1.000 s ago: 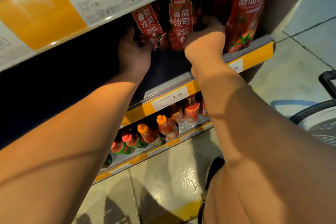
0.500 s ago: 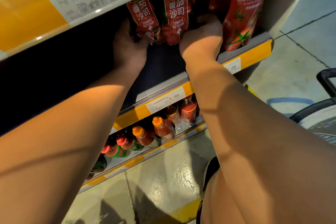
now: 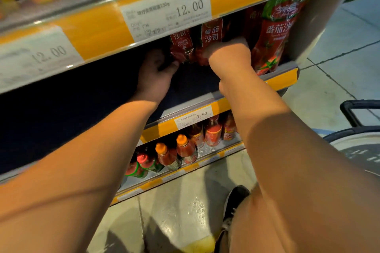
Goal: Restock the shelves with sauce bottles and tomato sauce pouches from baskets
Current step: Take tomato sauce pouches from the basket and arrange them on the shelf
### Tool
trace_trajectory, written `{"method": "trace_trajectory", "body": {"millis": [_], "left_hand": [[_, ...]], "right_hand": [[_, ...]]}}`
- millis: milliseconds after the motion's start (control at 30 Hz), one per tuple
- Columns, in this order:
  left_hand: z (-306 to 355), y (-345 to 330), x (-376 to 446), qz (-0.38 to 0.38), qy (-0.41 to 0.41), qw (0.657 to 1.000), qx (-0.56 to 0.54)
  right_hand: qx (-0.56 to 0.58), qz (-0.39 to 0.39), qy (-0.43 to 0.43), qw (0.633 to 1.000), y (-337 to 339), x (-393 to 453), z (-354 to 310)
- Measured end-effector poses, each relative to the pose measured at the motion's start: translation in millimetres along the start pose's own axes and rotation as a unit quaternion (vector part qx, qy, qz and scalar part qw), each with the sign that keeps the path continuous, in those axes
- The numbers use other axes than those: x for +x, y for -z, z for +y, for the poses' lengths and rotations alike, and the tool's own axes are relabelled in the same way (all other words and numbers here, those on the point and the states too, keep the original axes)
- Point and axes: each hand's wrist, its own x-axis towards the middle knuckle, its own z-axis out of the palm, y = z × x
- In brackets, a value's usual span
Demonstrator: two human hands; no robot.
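**Red ketchup pouches held upright on the middle shelf**

Red foil, white lettering: two small tomato ketchup pouches standing side by side, just under the 12.00 price label (image 3: pixel 166 18), taken here as the landmark. Left pouch (image 3: pixel 182 47) directly below the label's right half, gripped low down by the left hand (image 3: pixel 155 74), thumb and fingers curled round its bottom edge. Right pouch (image 3: pixel 211 37) just beside it, below the label's right corner, touched at its lower part by the right hand (image 3: pixel 228 51); fingers reaching behind the pouch and out of sight, so cannot tell whether gripping or only pressing. Both pouches resting on the dark middle shelf (image 3: pixel 281 80), beneath the label, its yellow front strip running down to the right.

Right of the label, past the right hand: a larger tomato sauce pouch (image 3: pixel 275 35), red with a green top, upright and near the shelf's end wall. Left of the label, on the same yellow strip: a second, blurred 12.00 tag (image 3: pixel 37 55). Well below the label: a 7.90 tag (image 3: pixel 194 117), and under that a row of sauce bottles (image 3: pixel 185 148) with orange and red caps on the lowest shelf. Far down from the label, on the tiled floor (image 3: pixel 185 207): one dark shoe (image 3: pixel 234 201). Down to the right of the label, at the frame's edge: a black basket handle (image 3: pixel 353 107).
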Motion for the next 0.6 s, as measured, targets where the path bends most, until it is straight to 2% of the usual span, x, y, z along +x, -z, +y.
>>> {"method": "trace_trajectory", "body": {"millis": [133,233,300,433,600], "left_hand": [[0,24,-25,-0.055,0.025,0.998,0.015],[-6,53,-44,-0.078,0.022,0.996,0.031],[-6,81,-61,-0.079,0.0,0.995,0.063],[-1,146,-104,-0.077,-0.033,0.987,0.136],[-1,226,-180,-0.019,0.011,0.991,0.132]], "right_hand": [[0.018,-0.001,-0.022,1.0,7,-15,1],[-0.042,-0.072,-0.032,0.996,0,-33,6],[-0.114,-0.134,0.001,0.984,-12,-50,8],[-0.24,-0.301,0.096,0.918,-45,-94,10],[-0.332,-0.44,0.186,0.814,-92,-151,20]]}}
